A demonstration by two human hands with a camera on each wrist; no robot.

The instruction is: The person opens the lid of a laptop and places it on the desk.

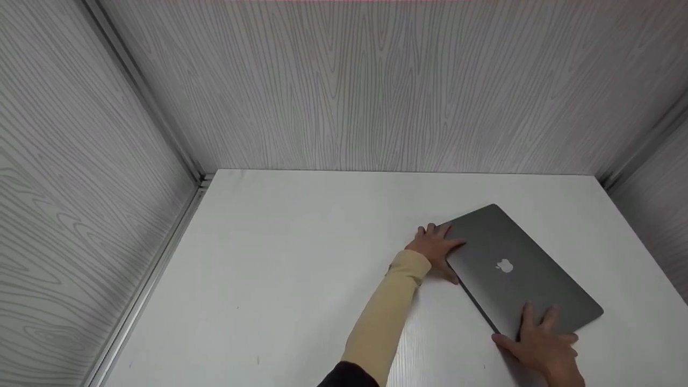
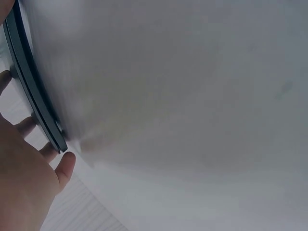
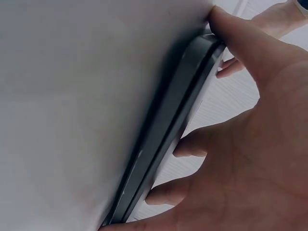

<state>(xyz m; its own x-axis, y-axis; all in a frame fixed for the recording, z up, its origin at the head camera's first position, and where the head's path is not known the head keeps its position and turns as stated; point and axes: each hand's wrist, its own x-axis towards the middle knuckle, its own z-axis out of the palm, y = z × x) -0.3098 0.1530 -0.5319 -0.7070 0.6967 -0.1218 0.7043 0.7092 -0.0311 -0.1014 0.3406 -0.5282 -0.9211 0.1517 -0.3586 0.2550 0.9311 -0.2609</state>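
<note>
Closed, slim dark-grey metallic laptop (image 1: 518, 242), rounded corners, pale apple logo (image 1: 504, 265) on top; lies aslant on the right of the white tabletop (image 1: 295, 258). Left hand (image 1: 434, 248) splayed at its far-left corner, right hand (image 1: 542, 344) across its near end; both unclenched, fingers extended, touching the laptop.

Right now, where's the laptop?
The head view shows the laptop on the white table's right side, left hand and right hand at opposite ends.

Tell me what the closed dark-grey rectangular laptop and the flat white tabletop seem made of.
The laptop: probably aluminium with a matte finish, judging by its even, soft sheen.
The tabletop: perhaps laminated board, smooth and satin, from faint, blurred reflections.
</note>
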